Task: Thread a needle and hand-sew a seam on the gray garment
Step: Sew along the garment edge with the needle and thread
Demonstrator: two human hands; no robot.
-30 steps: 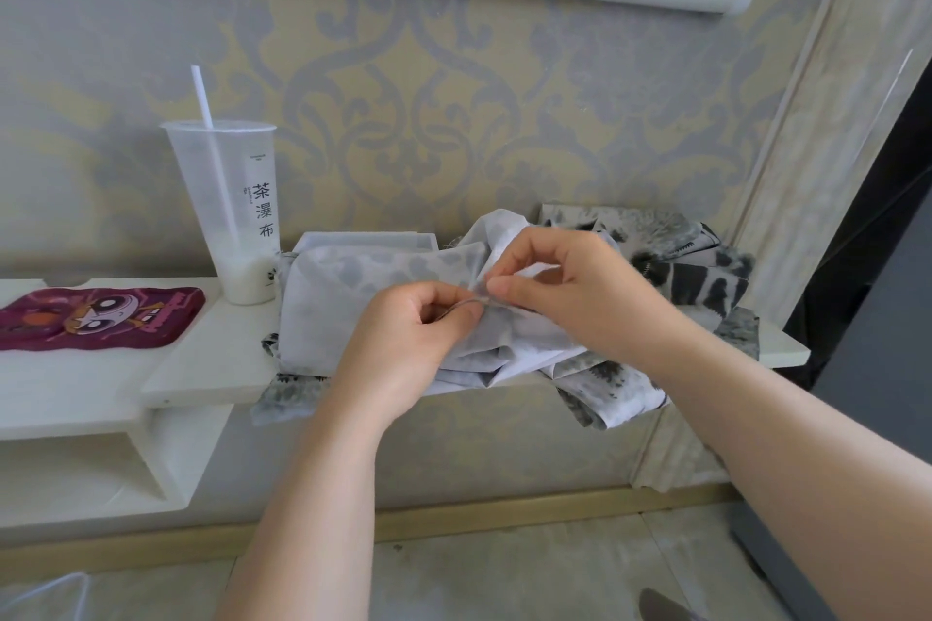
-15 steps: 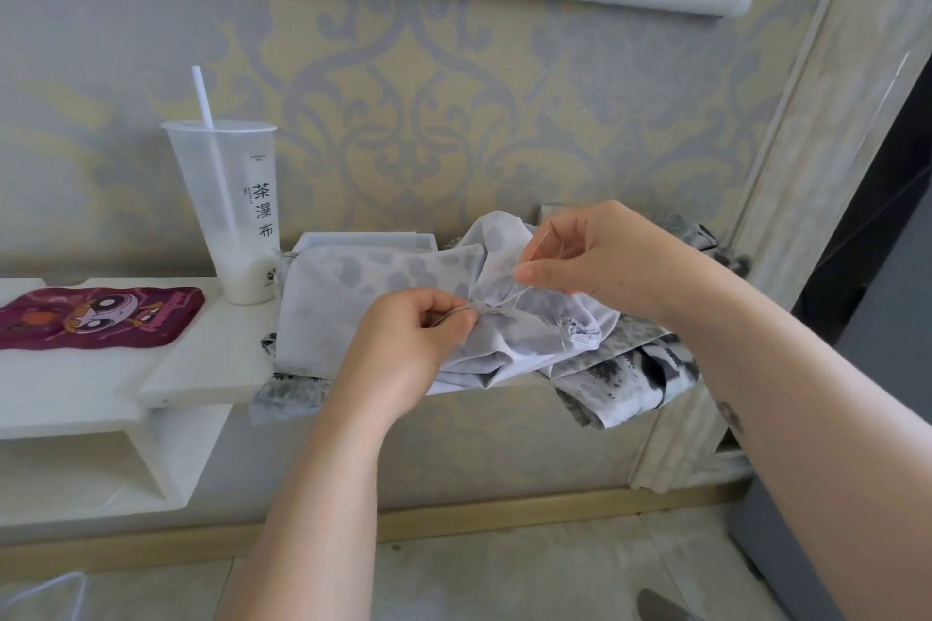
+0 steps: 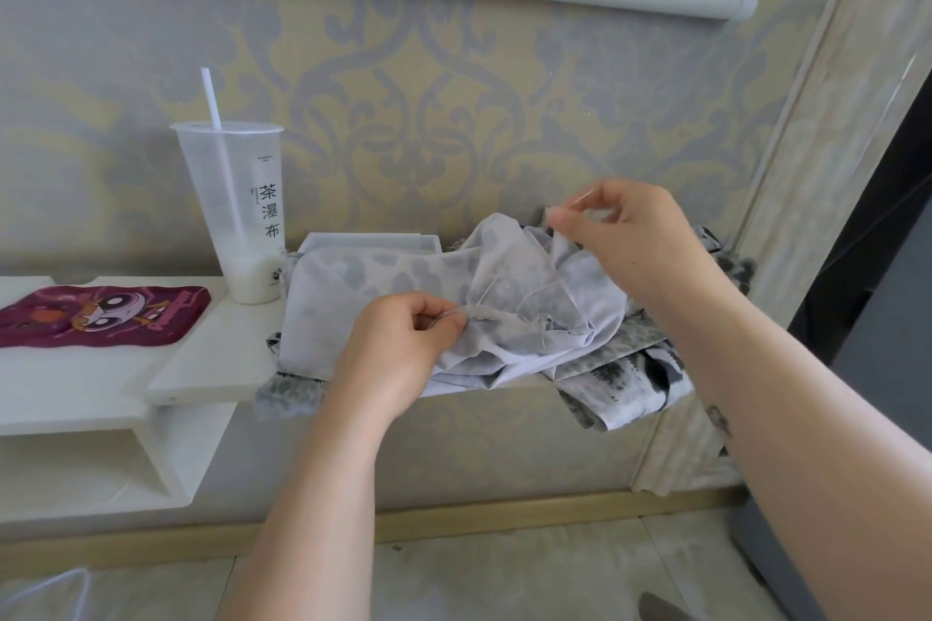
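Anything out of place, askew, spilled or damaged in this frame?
Only minor things: the gray garment lies bunched on the white shelf, and its folds hang over the front edge at the right. The fabric edge by the left hand looks frayed. The cup stands upright, with nothing spilled.

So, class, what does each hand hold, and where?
Left hand pinches a gray garment fold. Right hand pinches the thread at its top; needle not discernible.
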